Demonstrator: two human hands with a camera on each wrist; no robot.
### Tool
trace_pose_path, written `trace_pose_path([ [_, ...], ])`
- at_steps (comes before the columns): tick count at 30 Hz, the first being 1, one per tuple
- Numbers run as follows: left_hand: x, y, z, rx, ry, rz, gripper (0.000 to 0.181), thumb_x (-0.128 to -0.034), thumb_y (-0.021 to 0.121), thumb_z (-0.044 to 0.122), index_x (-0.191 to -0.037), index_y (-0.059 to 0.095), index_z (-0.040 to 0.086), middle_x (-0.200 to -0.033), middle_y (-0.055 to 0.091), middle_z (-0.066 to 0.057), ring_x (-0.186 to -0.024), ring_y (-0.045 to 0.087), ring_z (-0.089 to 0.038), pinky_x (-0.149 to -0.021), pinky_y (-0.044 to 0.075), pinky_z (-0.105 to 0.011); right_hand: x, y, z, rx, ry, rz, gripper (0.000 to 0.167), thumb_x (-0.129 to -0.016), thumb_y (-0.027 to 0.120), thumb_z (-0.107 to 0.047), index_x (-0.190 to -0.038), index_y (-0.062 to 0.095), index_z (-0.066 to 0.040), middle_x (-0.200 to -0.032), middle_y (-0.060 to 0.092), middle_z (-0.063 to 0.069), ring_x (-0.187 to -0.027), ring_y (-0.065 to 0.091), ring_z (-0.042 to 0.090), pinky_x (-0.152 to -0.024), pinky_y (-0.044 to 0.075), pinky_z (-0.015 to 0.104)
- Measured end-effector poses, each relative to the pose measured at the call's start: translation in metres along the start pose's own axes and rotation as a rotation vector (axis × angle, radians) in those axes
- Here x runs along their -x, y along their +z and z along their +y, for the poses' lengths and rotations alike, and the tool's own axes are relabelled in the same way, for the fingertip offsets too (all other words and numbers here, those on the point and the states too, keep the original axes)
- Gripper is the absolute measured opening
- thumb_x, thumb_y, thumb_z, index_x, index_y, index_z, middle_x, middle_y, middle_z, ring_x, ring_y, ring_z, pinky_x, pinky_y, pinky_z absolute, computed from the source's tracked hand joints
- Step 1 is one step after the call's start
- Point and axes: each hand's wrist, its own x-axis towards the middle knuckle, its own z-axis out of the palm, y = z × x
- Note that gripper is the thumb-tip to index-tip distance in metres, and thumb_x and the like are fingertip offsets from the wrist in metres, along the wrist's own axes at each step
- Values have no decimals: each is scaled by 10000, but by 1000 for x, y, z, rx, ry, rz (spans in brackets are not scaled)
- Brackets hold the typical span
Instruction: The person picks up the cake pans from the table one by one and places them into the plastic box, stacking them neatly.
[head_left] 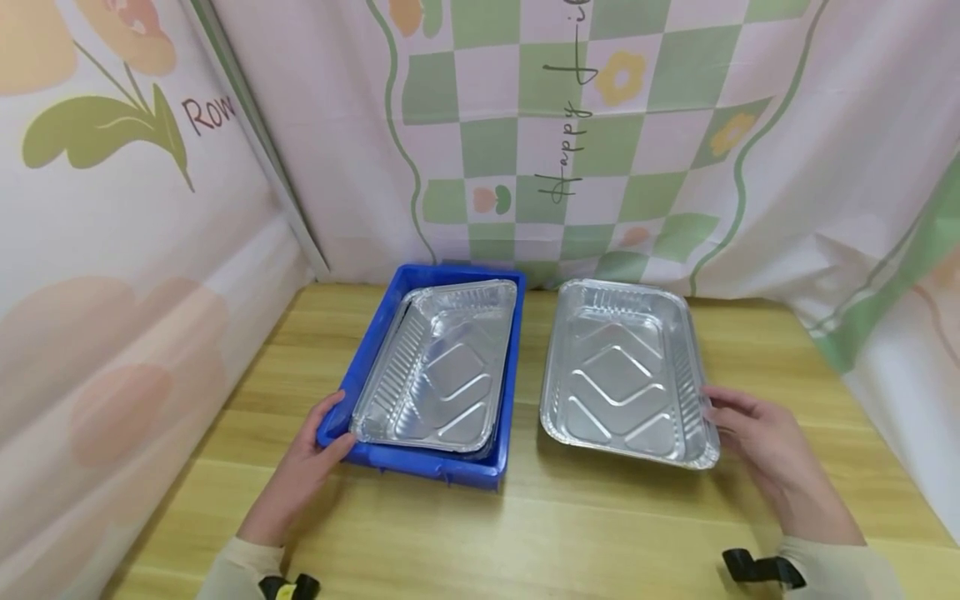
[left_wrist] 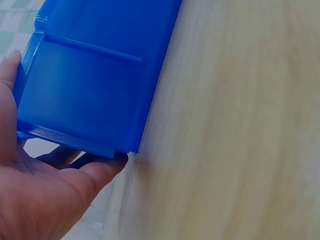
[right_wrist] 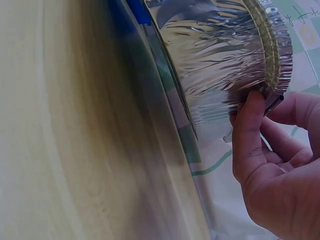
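On the left, a blue plastic bin stands on the table with a silver foil tray lying tilted inside it. The rim of a second tray seems to show beneath, mostly hidden. My left hand grips the bin's near left corner, thumb over the rim; the left wrist view shows fingers under its end ledge. To the right is a separate foil tray. My right hand pinches its right rim between thumb and fingers. In the right wrist view a gap shows between the tray's underside and the tabletop.
Both things are on a wood-grain table. A patterned cloth hangs close behind them, and another cloth borders the table's left side. More cloth hangs on the right. A narrow strip of tabletop separates bin and tray.
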Motion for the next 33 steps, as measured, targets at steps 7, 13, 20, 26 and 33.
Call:
trace_pose_path([
  [7,0,0,-2,10,-16,-3,630,-998,590,301,-1533,264,233,-1592,153,-216,-1439,155,-420,-1129,163,-594,-3,7,-8,-15,-38,-9,309,-908,671,6,-1207,662,-73,-1091,695,3,-931,676,155,-780,555,281],
  [13,0,0,-1,18,-20,-4,626,-997,592,298,-1530,269,234,-1592,155,-212,-1442,152,-415,-1134,157,-586,-3,11,-12,-53,-84,-43,299,-911,629,70,-1154,695,-92,-1061,708,29,-899,681,165,-754,558,279],
  [20,0,-1,0,13,-7,-5,622,-998,593,286,-1529,274,235,-1585,166,-231,-1435,163,-429,-1128,161,-594,0,14,-20,-88,-126,-81,311,-922,588,103,-1150,699,-78,-1069,704,43,-913,680,164,-772,555,270],
  [26,0,-1,-1,14,-12,-1,625,-996,596,293,-1530,275,249,-1588,163,-221,-1436,164,-419,-1132,162,-588,2,18,-27,-116,-142,-94,314,-925,573,116,-1147,701,-65,-1070,699,48,-913,679,165,-777,552,266],
  [33,0,-1,0,3,-22,-6,636,-995,594,310,-1535,264,253,-1592,147,-225,-1437,149,-433,-1128,158,-600,4,23,-33,-148,-168,-115,330,-927,549,137,-1156,698,-50,-1079,697,60,-916,680,171,-780,551,263],
])
